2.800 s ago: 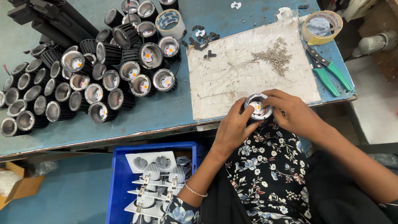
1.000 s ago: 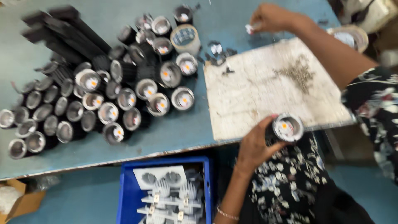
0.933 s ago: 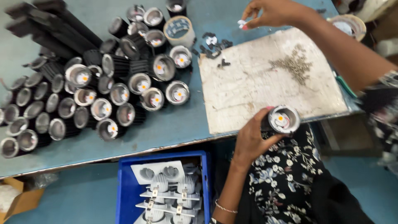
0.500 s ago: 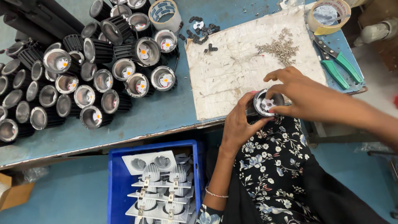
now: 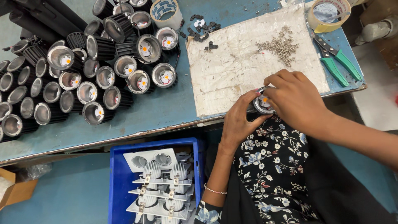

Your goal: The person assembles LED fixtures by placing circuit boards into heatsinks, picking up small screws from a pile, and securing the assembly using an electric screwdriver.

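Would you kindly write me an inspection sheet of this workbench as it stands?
Surface: blue table with a worn white board.
Job's things: round lamp housing held by left hand and right hand at the table's edge.
Clutter: black finned lamps, screw pile, small black parts, two tape rolls, green-handled pliers.
Grips: both hands closed on the housing.
Cables: nothing seen.
Surroundings: blue crate of white fittings, cardboard box.

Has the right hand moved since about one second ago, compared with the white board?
Yes. The right hand came back from beyond the white board's far edge to its near edge, onto the lamp.
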